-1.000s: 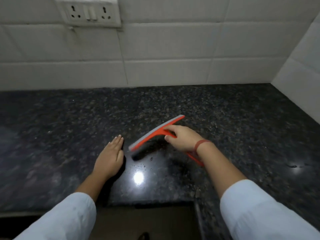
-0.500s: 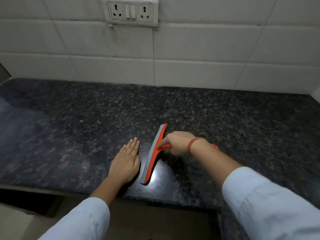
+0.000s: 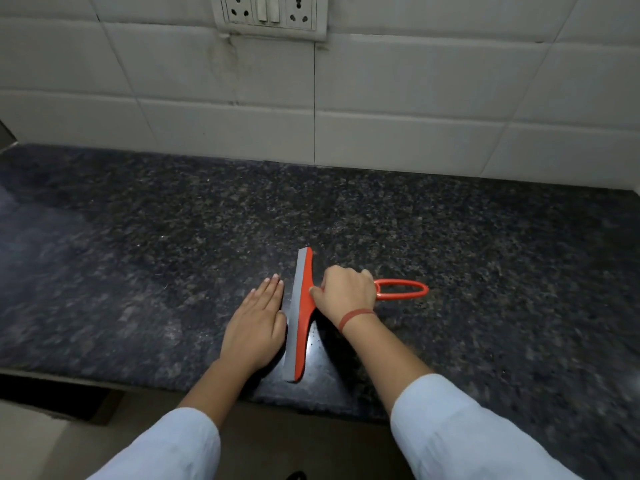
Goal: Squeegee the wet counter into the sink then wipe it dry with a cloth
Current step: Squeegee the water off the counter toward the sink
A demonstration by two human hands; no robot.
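An orange squeegee (image 3: 302,323) with a grey rubber blade stands on the dark speckled granite counter (image 3: 173,244), blade running front to back near the front edge. My right hand (image 3: 346,294) is closed around its handle, whose loop end pokes out to the right. My left hand (image 3: 258,327) lies flat on the counter, fingers together, just left of the blade and almost touching it. No sink and no cloth are in view.
A white tiled wall (image 3: 381,98) backs the counter, with a socket and switch plate (image 3: 270,13) at the top. The counter's front edge (image 3: 104,377) runs along the bottom, with an open dark space below at the left.
The squeegee has swung from a slant to lie front to back and has slid left up to my left hand. The view has shifted left along the counter.
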